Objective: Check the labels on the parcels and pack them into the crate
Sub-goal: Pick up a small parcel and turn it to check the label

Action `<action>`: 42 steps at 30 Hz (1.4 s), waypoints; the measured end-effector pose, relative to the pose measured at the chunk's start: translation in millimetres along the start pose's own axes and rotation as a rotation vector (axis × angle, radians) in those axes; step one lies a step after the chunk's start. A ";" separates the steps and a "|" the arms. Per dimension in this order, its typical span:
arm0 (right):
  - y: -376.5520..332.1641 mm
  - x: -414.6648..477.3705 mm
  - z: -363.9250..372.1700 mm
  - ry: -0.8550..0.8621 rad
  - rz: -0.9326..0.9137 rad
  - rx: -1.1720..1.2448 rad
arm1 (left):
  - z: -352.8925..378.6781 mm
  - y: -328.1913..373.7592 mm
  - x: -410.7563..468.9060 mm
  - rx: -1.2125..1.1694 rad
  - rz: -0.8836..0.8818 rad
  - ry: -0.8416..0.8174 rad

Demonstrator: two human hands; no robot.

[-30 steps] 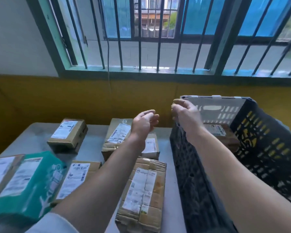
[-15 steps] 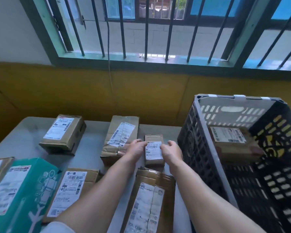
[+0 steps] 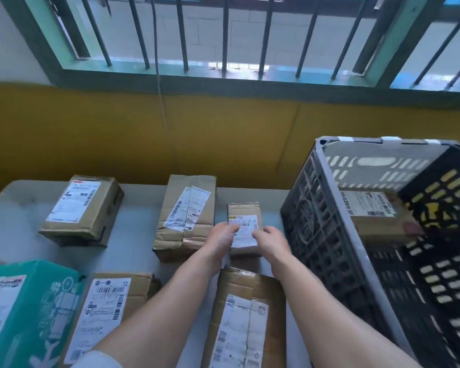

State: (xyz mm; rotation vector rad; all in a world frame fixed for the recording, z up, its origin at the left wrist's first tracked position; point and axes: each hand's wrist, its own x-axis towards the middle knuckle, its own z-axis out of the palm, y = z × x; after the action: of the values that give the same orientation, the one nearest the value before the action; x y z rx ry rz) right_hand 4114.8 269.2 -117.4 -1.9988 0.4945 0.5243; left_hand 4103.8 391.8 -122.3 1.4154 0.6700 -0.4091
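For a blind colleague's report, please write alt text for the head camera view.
The left hand and right hand grip a small parcel, label up, on a grey table. Other labelled parcels, among them a teal parcel, lie around it; at the right stands a black crate with one parcel inside.

Left hand point(image 3: 221, 238) and right hand point(image 3: 271, 240) hold small parcel point(image 3: 244, 211) (label up)

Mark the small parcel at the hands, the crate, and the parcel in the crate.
small parcel point(image 3: 243, 209): head view, bare cardboard above its label.
crate point(image 3: 308, 235): head view, dark lattice of its left outer wall.
parcel in crate point(image 3: 367, 205): head view, middle of its white label.
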 end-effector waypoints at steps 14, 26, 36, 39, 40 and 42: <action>-36.3 -90.0 -5.6 0.096 -0.440 0.476 | -40.9 31.1 -76.3 -0.257 0.480 -0.014; -54.9 -105.8 -13.7 -0.246 -0.469 0.658 | -58.2 32.8 -108.3 -0.363 0.457 -0.209; -60.8 -108.1 -14.0 -0.270 -0.453 0.588 | -65.9 39.1 -109.2 -0.325 0.483 -0.183; -65.8 -107.4 -16.4 -0.243 -0.445 0.585 | -64.8 43.0 -112.5 -0.317 0.461 -0.178; -66.6 -106.8 -16.3 -0.240 -0.453 0.584 | -64.2 46.9 -112.3 -0.321 0.443 -0.170; -65.8 -108.3 -14.1 -0.241 -0.465 0.574 | -63.9 54.1 -113.4 -0.310 0.413 -0.152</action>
State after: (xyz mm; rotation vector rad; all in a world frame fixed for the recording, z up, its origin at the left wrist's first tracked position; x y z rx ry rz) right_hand 4063.5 299.3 -4.6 -1.4078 0.0107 0.2815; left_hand 4040.9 447.4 -9.0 1.1748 0.2892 -0.0788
